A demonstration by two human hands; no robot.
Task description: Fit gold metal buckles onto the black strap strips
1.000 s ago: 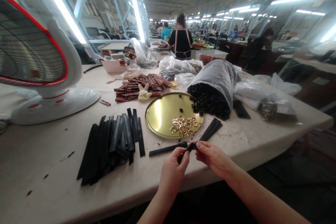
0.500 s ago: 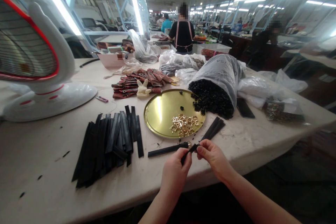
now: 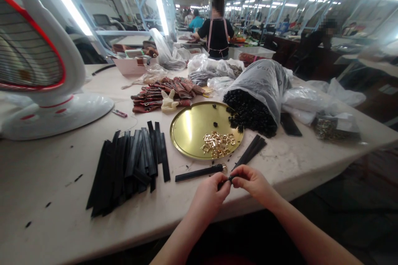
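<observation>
Close to the table's front edge, my left hand (image 3: pixel 209 193) is closed in a pinch on a black strap (image 3: pixel 229 178), mostly hidden by the fingers. My right hand (image 3: pixel 254 184) pinches the same small dark piece from the other side, fingertips almost meeting the left ones. Just beyond them lies a black strap with a gold buckle (image 3: pixel 199 173). A few flat black strips (image 3: pixel 251 150) fan out behind my right hand. Gold buckles (image 3: pixel 217 144) are heaped on a round gold tray (image 3: pixel 183 149). A pile of black strips (image 3: pixel 124 169) spreads to the left.
A plastic bag (image 3: pixel 264 74) spills small black loops (image 3: pixel 248 112) onto the tray's edge. A white heater (image 3: pixel 59 109) stands at left, with pink-handled snips (image 3: pixel 120 113) beside it. Reddish-brown straps (image 3: pixel 152 97), a phone (image 3: pixel 290 124) and more bags lie around. A person (image 3: pixel 216 29) stands farther back.
My hands have drawn closer together, and less of the held black strap shows between them. The camera view has shifted slightly. Things on the table look unchanged.
</observation>
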